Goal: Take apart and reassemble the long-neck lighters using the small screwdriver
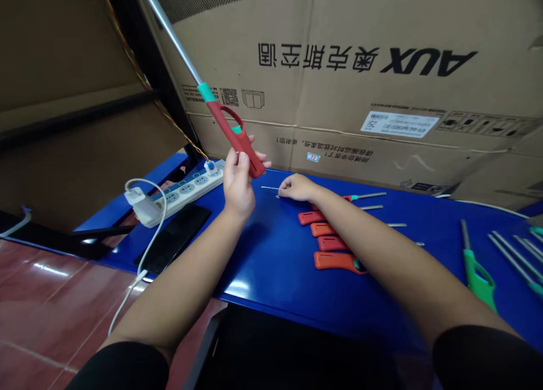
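Observation:
My left hand point(236, 185) is raised above the table and grips the red handle of a long-nosed utility lighter point(237, 135), whose teal collar and metal tube point up and to the left. My right hand point(297, 187) rests low on the blue tabletop point(271, 265), its fingertips pinching a thin metal wire point(269, 187). Just beyond my right forearm lie several orange-red lighter bodies point(322, 244), their metal tubes pointing right and partly hidden by my arm.
A green lighter point(477, 271) and several metal tubes point(515, 260) lie at the table's right. At the left are a white power strip point(186, 189) with a plugged-in charger, a black phone point(173, 237), and a white cable. A large cardboard box point(339, 85) stands behind the table.

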`<action>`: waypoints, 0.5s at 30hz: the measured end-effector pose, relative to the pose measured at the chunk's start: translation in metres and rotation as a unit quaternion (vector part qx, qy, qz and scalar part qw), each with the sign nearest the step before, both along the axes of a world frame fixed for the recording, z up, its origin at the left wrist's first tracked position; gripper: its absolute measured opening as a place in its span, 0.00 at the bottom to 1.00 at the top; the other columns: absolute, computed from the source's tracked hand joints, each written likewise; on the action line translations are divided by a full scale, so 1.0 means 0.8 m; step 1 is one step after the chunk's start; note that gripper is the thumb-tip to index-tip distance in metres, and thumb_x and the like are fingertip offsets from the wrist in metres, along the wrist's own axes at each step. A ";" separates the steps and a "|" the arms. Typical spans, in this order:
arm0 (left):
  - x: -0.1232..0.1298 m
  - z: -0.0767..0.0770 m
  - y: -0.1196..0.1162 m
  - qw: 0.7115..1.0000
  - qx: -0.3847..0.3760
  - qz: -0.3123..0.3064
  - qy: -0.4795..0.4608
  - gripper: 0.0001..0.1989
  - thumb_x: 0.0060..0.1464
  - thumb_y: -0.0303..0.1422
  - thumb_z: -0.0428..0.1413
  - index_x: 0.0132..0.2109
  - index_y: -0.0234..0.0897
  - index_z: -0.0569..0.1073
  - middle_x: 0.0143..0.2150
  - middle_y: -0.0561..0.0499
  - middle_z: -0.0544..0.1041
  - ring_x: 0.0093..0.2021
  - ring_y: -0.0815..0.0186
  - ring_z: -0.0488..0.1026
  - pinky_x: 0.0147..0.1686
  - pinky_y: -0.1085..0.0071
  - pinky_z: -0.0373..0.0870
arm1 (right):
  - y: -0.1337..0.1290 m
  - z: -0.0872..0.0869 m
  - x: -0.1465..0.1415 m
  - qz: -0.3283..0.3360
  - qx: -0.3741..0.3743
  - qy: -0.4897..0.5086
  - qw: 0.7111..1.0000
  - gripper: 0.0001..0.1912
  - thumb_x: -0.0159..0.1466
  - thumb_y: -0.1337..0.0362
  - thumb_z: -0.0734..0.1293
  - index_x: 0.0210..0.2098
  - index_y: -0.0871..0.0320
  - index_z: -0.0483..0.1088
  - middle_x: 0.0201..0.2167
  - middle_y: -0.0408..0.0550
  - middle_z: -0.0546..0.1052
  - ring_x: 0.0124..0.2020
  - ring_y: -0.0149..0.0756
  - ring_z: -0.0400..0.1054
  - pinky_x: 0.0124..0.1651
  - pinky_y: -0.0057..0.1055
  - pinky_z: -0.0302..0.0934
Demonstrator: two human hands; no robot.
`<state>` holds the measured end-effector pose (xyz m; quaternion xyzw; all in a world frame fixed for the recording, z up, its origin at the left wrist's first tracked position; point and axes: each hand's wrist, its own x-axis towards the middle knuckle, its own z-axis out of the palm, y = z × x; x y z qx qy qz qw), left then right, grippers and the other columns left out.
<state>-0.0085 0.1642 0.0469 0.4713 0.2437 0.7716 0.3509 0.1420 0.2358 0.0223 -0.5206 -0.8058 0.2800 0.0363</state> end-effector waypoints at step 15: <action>0.103 -0.025 -0.143 0.701 0.102 -0.332 0.623 0.15 0.62 0.44 0.56 0.35 0.36 0.73 0.32 0.51 0.73 0.33 0.66 0.71 0.36 0.69 0.67 | -0.262 0.039 0.386 -0.503 0.167 -0.103 0.842 0.14 0.63 0.49 0.63 0.35 0.53 0.68 0.27 0.56 0.76 0.25 0.42 0.68 0.30 0.39 0.59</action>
